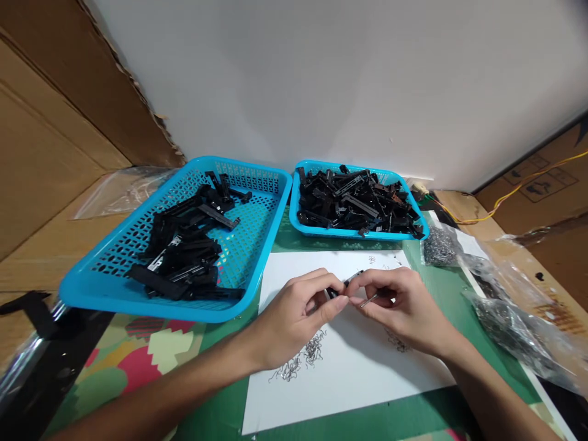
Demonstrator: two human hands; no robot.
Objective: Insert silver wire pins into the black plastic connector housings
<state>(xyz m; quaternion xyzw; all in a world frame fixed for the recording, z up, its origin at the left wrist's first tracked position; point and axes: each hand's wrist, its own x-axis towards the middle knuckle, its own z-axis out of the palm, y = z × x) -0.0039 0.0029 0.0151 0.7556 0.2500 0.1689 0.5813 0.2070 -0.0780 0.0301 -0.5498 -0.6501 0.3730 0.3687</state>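
My left hand [298,315] and my right hand [399,306] meet over a white sheet of paper [349,373]. Both pinch a small black plastic part [342,286] between their fingertips. A thin metal clip [370,300] sticks out under my right fingers. Small heaps of thin metal clips [301,361] lie on the paper below my left hand, and a smaller heap [397,343] lies under my right wrist.
Two blue baskets of black plastic parts stand behind the paper: a large one [138,294] at the left, a smaller one [303,226] at the back. Clear bags of metal pieces [509,318] lie at the right. Cardboard panels flank both sides.
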